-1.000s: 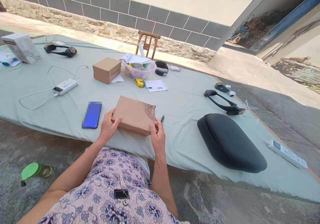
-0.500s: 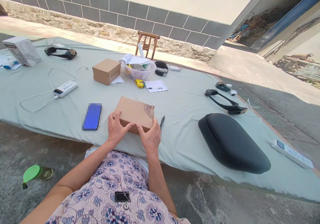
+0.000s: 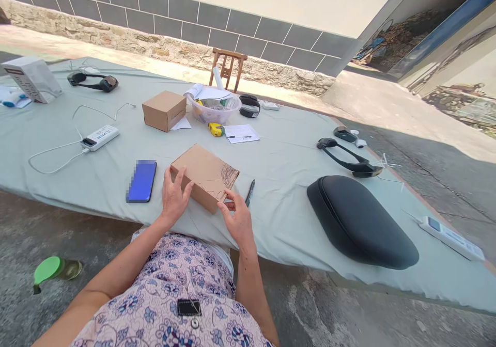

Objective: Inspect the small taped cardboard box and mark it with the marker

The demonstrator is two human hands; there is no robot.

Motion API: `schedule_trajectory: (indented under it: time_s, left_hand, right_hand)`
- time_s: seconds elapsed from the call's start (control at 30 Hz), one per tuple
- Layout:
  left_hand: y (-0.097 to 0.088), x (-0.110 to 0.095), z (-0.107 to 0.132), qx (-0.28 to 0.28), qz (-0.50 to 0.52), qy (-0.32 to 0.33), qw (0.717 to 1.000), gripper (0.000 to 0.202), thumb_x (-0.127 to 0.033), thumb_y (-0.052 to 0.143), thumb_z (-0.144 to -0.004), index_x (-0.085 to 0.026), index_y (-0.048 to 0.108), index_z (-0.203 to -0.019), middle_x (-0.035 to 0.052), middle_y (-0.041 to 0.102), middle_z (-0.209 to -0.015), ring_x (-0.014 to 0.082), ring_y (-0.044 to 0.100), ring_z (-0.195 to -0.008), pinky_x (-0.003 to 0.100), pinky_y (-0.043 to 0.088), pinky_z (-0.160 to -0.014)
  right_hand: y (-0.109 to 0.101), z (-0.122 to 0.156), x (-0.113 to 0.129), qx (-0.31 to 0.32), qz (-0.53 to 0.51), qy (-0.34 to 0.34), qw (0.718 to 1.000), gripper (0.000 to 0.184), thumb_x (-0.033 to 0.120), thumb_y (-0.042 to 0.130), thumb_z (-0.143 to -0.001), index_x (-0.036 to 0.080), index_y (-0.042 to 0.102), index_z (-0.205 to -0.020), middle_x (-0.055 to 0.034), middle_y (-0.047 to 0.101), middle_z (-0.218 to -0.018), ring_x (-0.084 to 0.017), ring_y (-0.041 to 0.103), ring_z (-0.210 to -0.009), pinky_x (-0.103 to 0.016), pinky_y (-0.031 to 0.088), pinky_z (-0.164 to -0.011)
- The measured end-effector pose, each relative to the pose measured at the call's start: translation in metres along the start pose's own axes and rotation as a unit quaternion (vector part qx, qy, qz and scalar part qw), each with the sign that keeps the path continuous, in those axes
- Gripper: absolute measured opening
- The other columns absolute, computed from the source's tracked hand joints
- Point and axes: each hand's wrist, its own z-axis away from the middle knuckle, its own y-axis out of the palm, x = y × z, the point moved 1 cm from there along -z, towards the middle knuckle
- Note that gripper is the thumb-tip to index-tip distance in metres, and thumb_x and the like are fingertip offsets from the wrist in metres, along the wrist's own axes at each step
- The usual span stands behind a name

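Note:
A small brown cardboard box [image 3: 205,169] with dark scribbled lines at one corner lies turned at an angle on the cloth in front of me. My left hand [image 3: 175,194] grips its left end, fingers against the top edge and front side. At the near right corner, my right hand [image 3: 236,215] holds the box between thumb and fingers. A dark pen [image 3: 250,193] lies just right of the box. To the left is a phone [image 3: 142,182] with a blue, pixelated screen.
Behind are a second cardboard box [image 3: 164,110], a plastic basket [image 3: 215,113], a yellow tape measure [image 3: 216,129] and paper [image 3: 242,133]. A black padded case [image 3: 360,220] and a headset [image 3: 344,158] lie right. A white power bank [image 3: 101,138] with a cable lies left.
The box has turned clockwise, its near right corner now pointing towards me. My thumbs have moved apart, and my right hand has shifted slightly down around that corner.

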Motion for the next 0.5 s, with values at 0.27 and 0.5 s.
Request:
schedule_trajectory:
  time_s: [0.27,0.5]
  left_hand:
    - [0.015,-0.002,0.021,0.172,0.09,0.039,0.98,0.052,-0.044,0.04,-0.1,-0.026,0.046,-0.148,0.0118,0.033,-0.162,0.0278,0.033,-0.151,0.048,0.037,-0.118]
    - [0.007,-0.008,0.019,0.175,0.02,0.047,0.983,0.067,-0.06,0.059,-0.088,-0.028,0.047,-0.146,0.017,0.032,-0.161,0.0346,0.044,-0.142,0.048,0.051,-0.102]
  right_hand:
    - [0.034,0.002,0.016,0.002,-0.045,0.028,0.999,0.035,0.05,0.064,-0.085,0.023,0.061,-0.107,-0.0019,0.072,-0.075,-0.021,0.069,-0.072,-0.035,0.057,-0.073]
    - [0.015,-0.006,0.005,-0.032,-0.043,0.047,0.997,0.044,0.054,0.06,-0.086,0.022,0.066,-0.115,0.0007,0.068,-0.069,-0.018,0.063,-0.064,-0.031,0.052,-0.069]
